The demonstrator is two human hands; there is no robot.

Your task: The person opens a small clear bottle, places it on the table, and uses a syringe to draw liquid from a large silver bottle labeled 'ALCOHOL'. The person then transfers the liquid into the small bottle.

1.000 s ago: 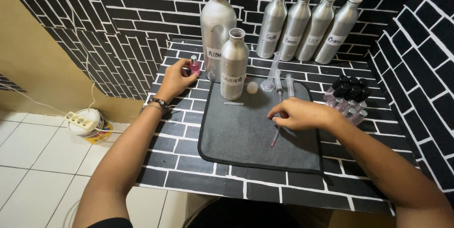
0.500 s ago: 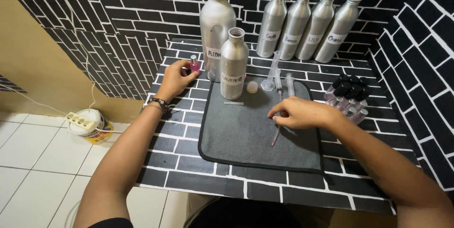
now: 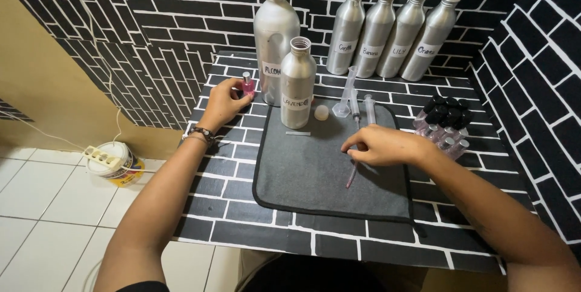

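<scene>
On grey mat (image 3: 315,171): right hand (image 3: 381,145) pinches a syringe (image 3: 351,174); left hand (image 3: 223,103) grips pink vial (image 3: 247,83) (open bottle (image 3: 298,83) nearby, easily toppled).

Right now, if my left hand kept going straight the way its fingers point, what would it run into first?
The left hand already has its fingertips on the small pink bottle. Pushing on past that, it would probably meet the large silver bottle standing just beyond, though the gap between them is hard to judge from above.

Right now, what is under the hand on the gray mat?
Under the right hand a thin pink-tipped syringe pokes out onto the gray mat. Its upper end is covered by the fingers.
</scene>
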